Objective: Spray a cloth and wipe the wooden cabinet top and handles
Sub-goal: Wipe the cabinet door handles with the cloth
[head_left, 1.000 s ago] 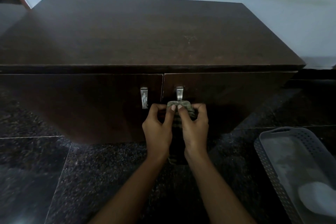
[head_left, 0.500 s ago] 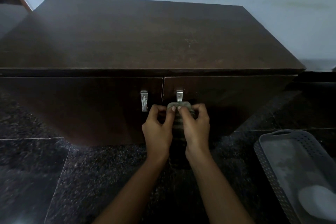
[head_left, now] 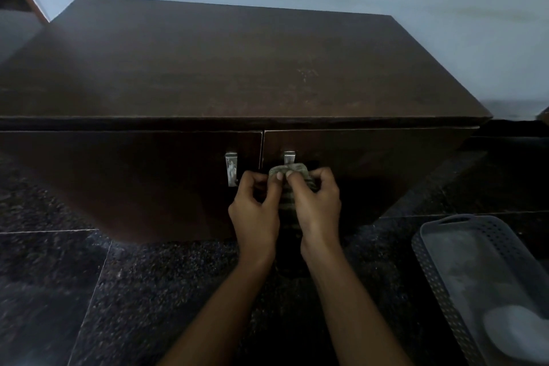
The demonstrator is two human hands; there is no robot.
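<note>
Both the left hand [head_left: 255,211] and the right hand [head_left: 315,205] pinch a bunched greenish cloth [head_left: 287,173] wrapped over the lower part of the right handle [head_left: 289,156] of the dark wooden cabinet [head_left: 208,68], just right of the bare left handle [head_left: 231,168], with a perforated grey basket [head_left: 439,285] on the floor to the cabinet's right.

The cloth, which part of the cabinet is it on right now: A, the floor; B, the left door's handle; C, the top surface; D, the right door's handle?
D: both hands pinch the cloth around the right door's handle, leaving the left door's handle bare.
</note>
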